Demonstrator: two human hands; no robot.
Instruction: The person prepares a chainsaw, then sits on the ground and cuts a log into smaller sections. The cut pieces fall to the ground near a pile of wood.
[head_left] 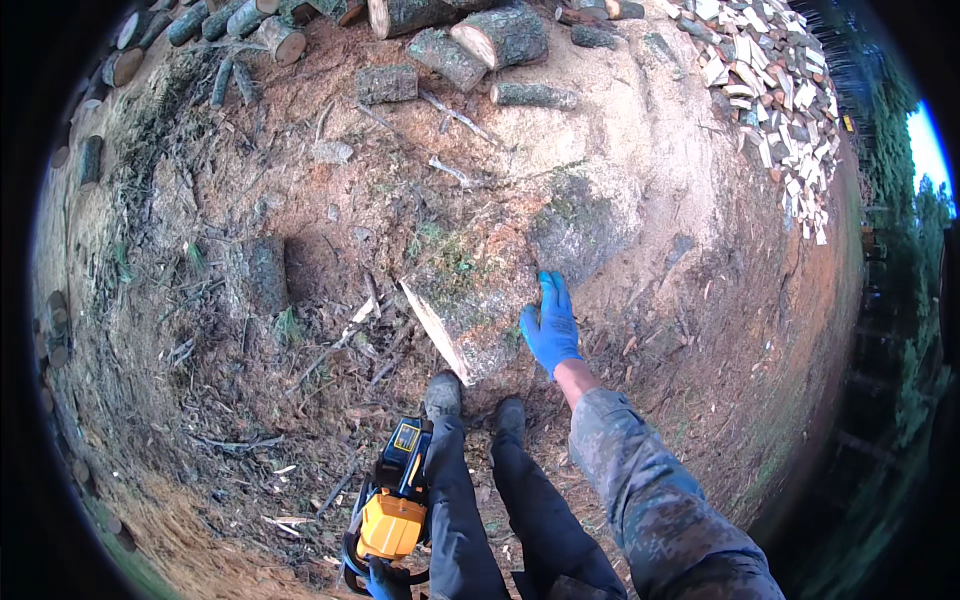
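My left hand (388,578), in a blue glove, is wrapped round the handle of a yellow-orange and dark chainsaw (392,524) beside my left leg. The saw's bar and chain cannot be made out. In front of my boots lies a thick log (488,290) with mossy, sawdust-dusted bark and a pale cut end facing left. My right hand (551,325), also gloved in blue, is stretched out palm down with its fingers extended over the log's near right side. Whether the fingertips touch the bark I cannot tell. Nothing is held in that hand.
Cut logs (500,40) lie across the far side, with shorter rounds nearby. A heap of split firewood (770,90) stands far right. A stump-like log piece (256,275) sits to the left. Sticks (335,345) and wood chips litter the ground around my boots (444,394).
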